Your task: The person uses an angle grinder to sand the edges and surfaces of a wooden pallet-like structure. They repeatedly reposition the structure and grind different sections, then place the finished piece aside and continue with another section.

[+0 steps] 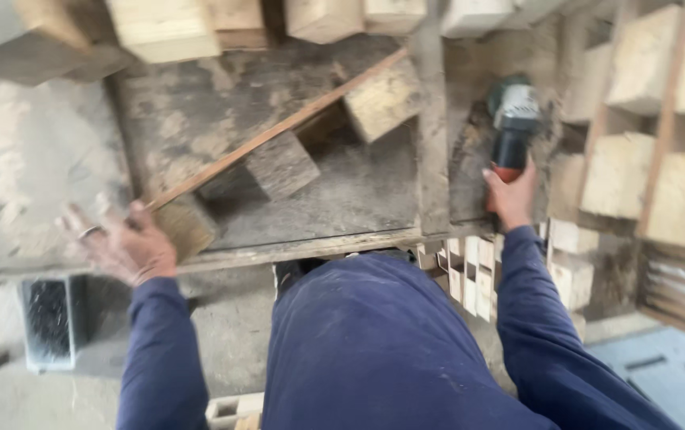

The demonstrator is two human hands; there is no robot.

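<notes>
You're gripping a power tool [513,127] in your right hand [511,197], fingers wrapped shut around its red-and-black handle end; the green and grey head is pointing away from you, resting on or just above the right part of the bench [342,239]. It's looking like a grinder or sander, but blur is making that hard to tell. Holding it by the rear probably gives you control over the working end.

Your left hand [123,245] is spreading open, fingers apart, a ring on one finger, at the bench's front left edge, just beside a wood block [185,225]. It's motion-blurred, so I can't tell whether it's touching the block or the bench.

A long thin wooden slat [279,129] is running diagonally from near that hand up to the right, lying over two more blocks: a dark weathered one [282,165] mid-bench and a paler one [384,99] further back. The blocks seem to be propping the slat off the surface.

The bench top is looking rough, grey and dusty. Pale, square-cut timber blocks [645,60] are stacking on the right between slats, and more [163,28] are sitting along the far edge. Small pale offcuts [470,267] are piling under the bench by your right sleeve. A dark open box [49,320] is standing on the concrete floor at left.
</notes>
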